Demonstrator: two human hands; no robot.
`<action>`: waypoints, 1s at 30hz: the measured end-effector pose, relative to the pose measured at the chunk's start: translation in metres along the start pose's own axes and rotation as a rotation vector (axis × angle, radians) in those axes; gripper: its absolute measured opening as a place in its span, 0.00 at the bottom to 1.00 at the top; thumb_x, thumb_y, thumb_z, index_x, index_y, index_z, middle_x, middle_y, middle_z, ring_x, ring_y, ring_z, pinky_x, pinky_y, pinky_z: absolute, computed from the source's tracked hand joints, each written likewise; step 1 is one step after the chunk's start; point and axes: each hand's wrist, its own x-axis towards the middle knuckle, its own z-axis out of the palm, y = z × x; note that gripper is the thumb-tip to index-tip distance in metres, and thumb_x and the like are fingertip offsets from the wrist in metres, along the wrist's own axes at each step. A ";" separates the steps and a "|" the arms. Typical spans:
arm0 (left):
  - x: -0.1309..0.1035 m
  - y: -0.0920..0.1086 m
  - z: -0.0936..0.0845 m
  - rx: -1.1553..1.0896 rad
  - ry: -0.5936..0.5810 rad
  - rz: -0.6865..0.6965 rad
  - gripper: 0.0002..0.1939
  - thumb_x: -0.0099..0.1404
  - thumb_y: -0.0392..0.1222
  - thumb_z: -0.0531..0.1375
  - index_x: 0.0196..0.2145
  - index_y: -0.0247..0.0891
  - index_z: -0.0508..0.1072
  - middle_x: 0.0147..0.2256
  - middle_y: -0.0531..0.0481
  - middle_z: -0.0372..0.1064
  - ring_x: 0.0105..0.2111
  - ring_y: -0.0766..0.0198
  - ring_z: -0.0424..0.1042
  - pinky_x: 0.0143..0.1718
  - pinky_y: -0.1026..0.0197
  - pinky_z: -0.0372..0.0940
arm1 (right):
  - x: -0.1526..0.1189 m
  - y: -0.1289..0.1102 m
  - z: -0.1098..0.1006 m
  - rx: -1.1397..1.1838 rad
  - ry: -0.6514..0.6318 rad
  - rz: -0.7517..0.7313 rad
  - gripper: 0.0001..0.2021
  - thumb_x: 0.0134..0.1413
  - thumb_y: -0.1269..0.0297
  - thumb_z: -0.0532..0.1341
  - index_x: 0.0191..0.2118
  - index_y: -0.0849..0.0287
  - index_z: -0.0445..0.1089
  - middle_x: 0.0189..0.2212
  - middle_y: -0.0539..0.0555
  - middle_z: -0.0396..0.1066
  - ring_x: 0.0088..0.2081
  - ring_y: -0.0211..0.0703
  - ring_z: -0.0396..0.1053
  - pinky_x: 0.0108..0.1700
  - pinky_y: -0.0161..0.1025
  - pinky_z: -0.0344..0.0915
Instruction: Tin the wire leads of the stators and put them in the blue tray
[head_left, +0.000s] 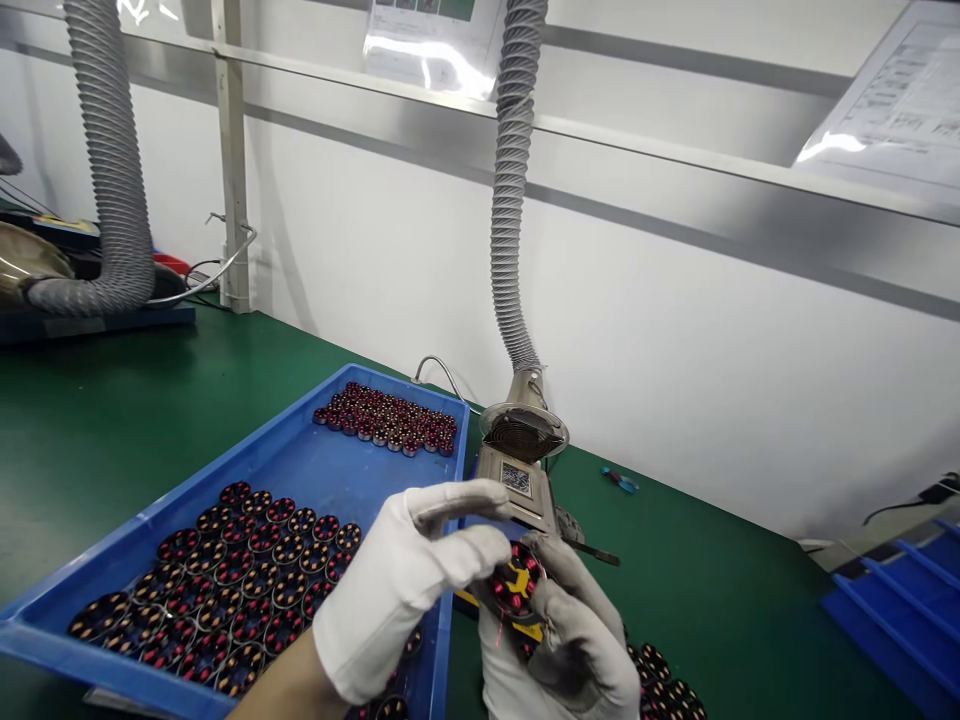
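Observation:
My right hand (559, 640), in a worn white glove, is closed around a motor stator (516, 580) with red windings, a black ring and a yellow middle. Loose thin wire ends show beside its fingers. My left hand (405, 580), also gloved in white, is just to the left, with thumb and forefinger stretched apart. The thumb tip reaches the stator's left edge; I cannot tell whether it touches. Below my left hand is a blue tray (405, 480) holding many more stators (247, 570). Several other stators (664, 685) lie on the green table beside my right hand.
Behind my hands stands a metal soldering unit (517, 485) under a fume hood (525, 425) on a grey flexible duct (514, 200). Blue-handled cutters (620, 480) lie to the right on the green table (720, 570). Blue racks (907, 600) are at far right.

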 end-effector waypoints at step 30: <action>-0.002 -0.007 -0.058 0.705 0.061 0.141 0.09 0.53 0.45 0.61 0.27 0.39 0.79 0.41 0.44 0.75 0.46 0.52 0.70 0.50 0.55 0.63 | 0.018 -0.008 -0.015 -0.064 -0.185 0.302 0.15 0.42 0.66 0.68 0.38 0.49 0.68 0.41 0.51 0.72 0.41 0.40 0.72 0.41 0.34 0.70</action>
